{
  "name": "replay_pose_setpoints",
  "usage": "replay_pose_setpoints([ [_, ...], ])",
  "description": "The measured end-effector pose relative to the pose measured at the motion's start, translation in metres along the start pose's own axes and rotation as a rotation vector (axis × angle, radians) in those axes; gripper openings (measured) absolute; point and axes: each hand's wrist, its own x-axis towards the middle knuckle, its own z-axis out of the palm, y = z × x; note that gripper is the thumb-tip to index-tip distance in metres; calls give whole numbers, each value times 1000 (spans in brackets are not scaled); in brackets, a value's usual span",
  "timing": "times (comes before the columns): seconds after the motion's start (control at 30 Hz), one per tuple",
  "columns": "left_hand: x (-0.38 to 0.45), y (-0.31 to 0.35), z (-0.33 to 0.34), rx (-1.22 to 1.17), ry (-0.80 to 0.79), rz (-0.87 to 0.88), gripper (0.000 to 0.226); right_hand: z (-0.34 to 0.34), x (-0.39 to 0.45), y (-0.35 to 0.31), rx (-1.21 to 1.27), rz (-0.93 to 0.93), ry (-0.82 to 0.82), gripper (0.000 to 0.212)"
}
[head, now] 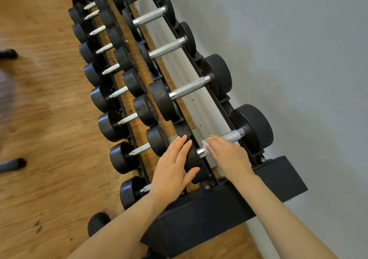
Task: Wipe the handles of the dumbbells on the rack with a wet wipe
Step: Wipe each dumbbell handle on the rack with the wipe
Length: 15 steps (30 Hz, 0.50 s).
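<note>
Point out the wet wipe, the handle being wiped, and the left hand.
wet wipe [205, 143], head view, white fold above the fingers
dumbbell handle [233, 135], head view, bare knurled section
left hand [171, 171], head view, back of hand

Single head-worn wide-angle view, looking steeply down and forward from above the near end of the dumbbell rack [199, 215]. Rack runs diagonally away to upper left. Wooden floor [43, 119] lies left, grey wall [298, 59] right. Close range; both forearms enter from bottom edge.
</note>
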Motion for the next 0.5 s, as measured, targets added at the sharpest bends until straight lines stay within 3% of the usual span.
replay_pose_setpoints([
  [0.17, -1, -1, 1, 6, -10, 3, 70, 1, -8, -19, 74, -99, -89, 46],
  [0.33, -1, 0, -1, 22, -11, 7, 69, 11, -8, -1, 49, -5, 64, 51],
  [0.5, -1, 1, -2, 20, -16, -5, 70, 20, -15, -16, 58, -131, 107, 54],
])
